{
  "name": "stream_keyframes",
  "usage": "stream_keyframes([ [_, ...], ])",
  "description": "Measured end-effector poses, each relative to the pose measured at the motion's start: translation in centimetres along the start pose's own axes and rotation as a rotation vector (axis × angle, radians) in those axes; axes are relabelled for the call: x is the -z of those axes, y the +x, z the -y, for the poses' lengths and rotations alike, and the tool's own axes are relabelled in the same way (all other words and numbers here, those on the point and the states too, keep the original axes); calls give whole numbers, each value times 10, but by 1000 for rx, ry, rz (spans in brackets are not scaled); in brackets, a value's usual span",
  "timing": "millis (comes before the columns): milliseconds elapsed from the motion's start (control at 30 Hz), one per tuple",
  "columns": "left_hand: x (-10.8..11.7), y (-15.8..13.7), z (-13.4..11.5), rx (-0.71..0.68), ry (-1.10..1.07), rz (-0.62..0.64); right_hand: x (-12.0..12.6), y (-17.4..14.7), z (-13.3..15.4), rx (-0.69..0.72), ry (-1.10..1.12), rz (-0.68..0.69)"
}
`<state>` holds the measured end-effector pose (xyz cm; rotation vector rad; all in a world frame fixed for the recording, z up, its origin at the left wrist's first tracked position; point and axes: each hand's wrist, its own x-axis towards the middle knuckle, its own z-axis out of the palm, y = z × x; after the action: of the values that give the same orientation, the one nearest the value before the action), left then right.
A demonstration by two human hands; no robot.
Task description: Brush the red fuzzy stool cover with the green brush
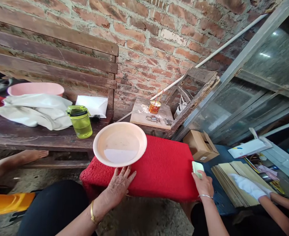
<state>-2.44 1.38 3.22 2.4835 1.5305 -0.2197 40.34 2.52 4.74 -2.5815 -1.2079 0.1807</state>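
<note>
A pale basin [139, 154] with a shallow layer of water stands on a red cloth-covered table [169, 170]. My left hand [119, 183], with a gold bracelet at the wrist, lies at the basin's near rim with fingers spread; whether the fingertips touch the rim is hard to tell. Over the table's right end, my right hand [204, 186] grips a pale green block [198, 168], small enough for one palm. Its exact kind does not show. That hand's fingers wrap its near side, and the upper face is visible.
On the wooden bench [85, 144] at left stand a green water bottle [81, 123], white cloth [41, 109] and a pink basin [36, 88]. At right, another person's white-gloved hands [247, 185] rest over stacked cardboard sheets [225, 183], near a cardboard box [199, 146].
</note>
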Motion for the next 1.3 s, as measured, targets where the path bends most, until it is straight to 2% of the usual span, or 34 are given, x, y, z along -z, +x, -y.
stream_keyframes([
  [133, -5, -3, 2, -18, 18, -83, -2, -1, -28, -88, 79, -102],
  [367, -21, 2, 6, -52, 109, -203, -32, -3, -35, -70, 195, -253],
  [700, -30, 5, 10, -62, 168, -253, -42, -6, -37, -133, 259, -287],
  [833, -22, 4, 5, -53, 161, -219, -33, -4, -36, -148, 258, -238],
  [1033, -11, 1, -2, -29, 58, -92, 10, 10, -36, -171, 238, -80],
  [1100, -13, 2, 0, -42, 42, -65, 12, 15, -24, -137, 218, -83],
  [1167, -15, 2, 1, -48, 38, -80, 2, 11, 4, -14, 225, -82],
  [1300, -17, 1, 3, -40, 8, -92, -46, -41, 92, 415, 273, 60],
])
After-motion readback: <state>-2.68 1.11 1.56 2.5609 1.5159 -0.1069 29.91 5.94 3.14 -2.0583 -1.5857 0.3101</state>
